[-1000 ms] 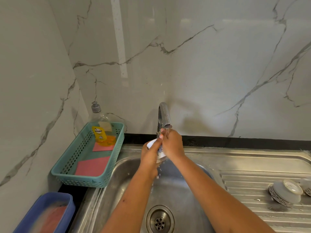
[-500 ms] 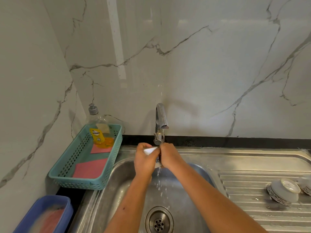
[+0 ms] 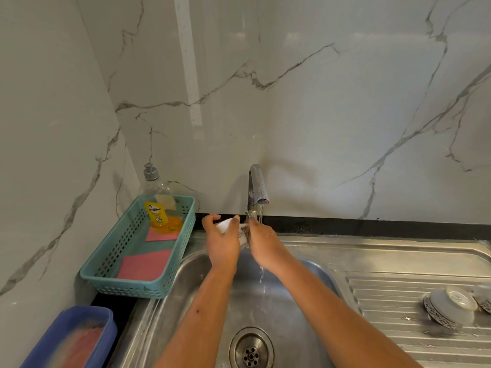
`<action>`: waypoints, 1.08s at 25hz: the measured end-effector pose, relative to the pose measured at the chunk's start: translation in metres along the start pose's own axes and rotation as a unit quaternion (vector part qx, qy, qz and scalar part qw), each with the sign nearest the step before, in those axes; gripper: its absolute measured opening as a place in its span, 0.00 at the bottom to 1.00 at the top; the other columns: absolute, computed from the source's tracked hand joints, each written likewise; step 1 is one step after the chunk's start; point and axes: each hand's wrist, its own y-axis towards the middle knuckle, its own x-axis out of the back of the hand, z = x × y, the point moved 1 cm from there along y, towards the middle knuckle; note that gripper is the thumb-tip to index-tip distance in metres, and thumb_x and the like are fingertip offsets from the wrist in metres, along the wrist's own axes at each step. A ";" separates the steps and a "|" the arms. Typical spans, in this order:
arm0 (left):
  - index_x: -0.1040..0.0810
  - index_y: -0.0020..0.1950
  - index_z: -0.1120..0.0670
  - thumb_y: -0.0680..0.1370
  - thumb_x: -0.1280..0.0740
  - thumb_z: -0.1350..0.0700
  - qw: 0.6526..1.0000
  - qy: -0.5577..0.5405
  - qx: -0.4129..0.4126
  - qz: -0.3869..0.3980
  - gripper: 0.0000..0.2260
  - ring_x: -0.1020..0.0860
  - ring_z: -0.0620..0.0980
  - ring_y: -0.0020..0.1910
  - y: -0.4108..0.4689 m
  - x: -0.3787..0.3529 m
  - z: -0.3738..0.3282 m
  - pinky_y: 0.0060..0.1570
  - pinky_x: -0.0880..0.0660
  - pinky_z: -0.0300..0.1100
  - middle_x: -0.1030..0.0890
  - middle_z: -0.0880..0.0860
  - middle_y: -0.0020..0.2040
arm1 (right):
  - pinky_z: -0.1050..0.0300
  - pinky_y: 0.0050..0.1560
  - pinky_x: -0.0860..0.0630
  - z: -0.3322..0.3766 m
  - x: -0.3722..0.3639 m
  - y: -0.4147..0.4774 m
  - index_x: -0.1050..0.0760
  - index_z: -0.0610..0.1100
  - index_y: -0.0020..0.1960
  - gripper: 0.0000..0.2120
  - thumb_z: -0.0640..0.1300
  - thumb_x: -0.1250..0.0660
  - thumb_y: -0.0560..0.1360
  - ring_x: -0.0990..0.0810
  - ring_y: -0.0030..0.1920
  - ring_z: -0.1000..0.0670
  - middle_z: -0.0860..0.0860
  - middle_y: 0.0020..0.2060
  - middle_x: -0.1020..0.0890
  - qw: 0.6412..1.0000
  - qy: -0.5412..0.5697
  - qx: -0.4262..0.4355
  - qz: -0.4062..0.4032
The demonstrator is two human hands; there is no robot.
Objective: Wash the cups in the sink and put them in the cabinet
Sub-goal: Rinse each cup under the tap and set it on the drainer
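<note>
Over the steel sink both hands meet under the running tap. My left hand wraps a small white cup, most of which is hidden by my fingers. Against the cup's right side, in the water stream, rests my right hand, fingers curled on it. An upturned white cup with a dark patterned rim lies on the ribbed draining board, and another cup is cut off by the right edge.
A teal basket left of the sink holds a yellow dish-soap bottle and pink cloths. A blue tub sits at the bottom left. Marble walls close in behind and at left. The drain is open.
Both hands with the cup have shifted slightly left and lower relative to the tap spout, and the left hand has turned around the cup. The view has tilted a little.
</note>
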 end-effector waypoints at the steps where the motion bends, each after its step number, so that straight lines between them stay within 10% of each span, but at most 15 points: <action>1: 0.32 0.58 0.52 0.77 0.33 0.55 1.000 -0.012 -0.008 0.001 0.12 0.25 0.44 0.39 0.001 -0.001 0.000 0.35 0.27 0.36 0.26 0.49 0.45 | 0.53 0.52 0.24 -0.002 0.000 -0.001 0.32 0.41 0.65 0.15 0.37 0.41 0.79 0.22 0.53 0.46 0.43 0.54 0.21 0.999 0.013 0.029 -0.007; 6: 0.26 0.46 0.54 0.80 0.41 0.62 0.994 -0.075 0.082 0.007 0.06 0.25 0.51 0.39 0.012 -0.001 0.000 0.37 0.29 0.41 0.24 0.56 0.45 | 0.57 0.64 0.32 -0.014 -0.002 -0.015 0.33 0.44 0.68 0.20 0.35 0.41 0.77 0.33 0.67 0.50 0.48 0.68 0.32 0.986 0.058 0.152 -0.028; 10: 0.25 0.51 0.53 0.82 0.45 0.55 0.949 -0.069 0.236 0.197 0.09 0.23 0.55 0.46 0.000 -0.007 -0.009 0.44 0.23 0.47 0.22 0.59 0.52 | 0.52 0.48 0.21 -0.032 0.004 -0.010 0.29 0.39 0.62 0.14 0.43 0.39 0.79 0.21 0.53 0.45 0.45 0.64 0.29 0.985 -0.106 0.106 -0.085; 13: 0.24 0.54 0.51 0.81 0.40 0.47 0.957 -0.061 0.153 0.238 0.10 0.20 0.54 0.50 -0.015 -0.017 -0.006 0.46 0.19 0.48 0.20 0.57 0.53 | 0.52 0.38 0.27 -0.033 0.014 -0.002 0.26 0.38 0.53 0.12 0.45 0.43 0.81 0.22 0.41 0.45 0.46 0.47 0.26 0.990 -0.076 0.017 -0.122; 17: 0.26 0.49 0.47 0.80 0.41 0.63 0.978 0.019 0.000 0.210 0.11 0.21 0.50 0.47 -0.015 -0.015 -0.005 0.42 0.19 0.46 0.21 0.54 0.50 | 0.60 0.30 0.35 -0.030 0.011 0.002 0.31 0.44 0.34 0.14 0.45 0.38 0.77 0.26 0.33 0.49 0.51 0.30 0.28 0.984 0.063 -0.154 -0.061; 22: 0.33 0.59 0.50 0.78 0.44 0.67 0.868 0.253 0.004 0.428 0.15 0.23 0.54 0.52 -0.002 -0.005 -0.009 0.36 0.22 0.40 0.27 0.53 0.56 | 0.57 0.37 0.30 -0.023 0.018 -0.004 0.25 0.43 0.47 0.07 0.47 0.36 0.75 0.25 0.36 0.50 0.52 0.34 0.25 0.985 -0.095 -0.137 0.050; 25: 0.36 0.60 0.50 0.78 0.40 0.65 0.945 0.170 -0.017 0.280 0.14 0.24 0.47 0.48 -0.002 -0.007 -0.006 0.43 0.22 0.42 0.26 0.52 0.54 | 0.58 0.31 0.28 -0.020 0.011 0.000 0.27 0.39 0.50 0.10 0.45 0.40 0.79 0.25 0.31 0.51 0.47 0.37 0.22 0.974 0.128 -0.183 -0.031; 27: 0.35 0.61 0.49 0.79 0.38 0.60 0.978 0.095 -0.029 0.184 0.13 0.22 0.48 0.46 -0.015 -0.014 0.007 0.47 0.22 0.47 0.23 0.51 0.52 | 0.61 0.26 0.29 -0.013 0.003 0.002 0.26 0.37 0.53 0.11 0.44 0.40 0.78 0.24 0.25 0.51 0.43 0.37 0.21 0.860 0.393 -0.322 -0.049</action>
